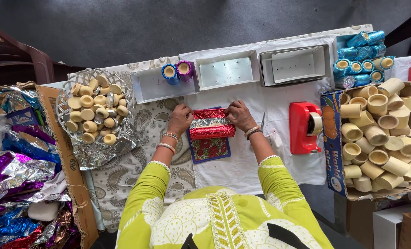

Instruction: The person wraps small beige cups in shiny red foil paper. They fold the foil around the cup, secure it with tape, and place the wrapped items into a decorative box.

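Note:
My left hand and my right hand grip the two ends of a roll wrapped in shiny red foil, with a silver band of foil showing across its top. The roll lies on a small blue-edged mat with a red flower pattern on the white cloth. Both hands have fingers curled onto the foil ends.
A wire basket of small cream cups sits left, above a box of crumpled coloured foil. Three white trays line the back; one holds blue and purple wrapped cups. A red tape dispenser and a carton of cream cups stand right.

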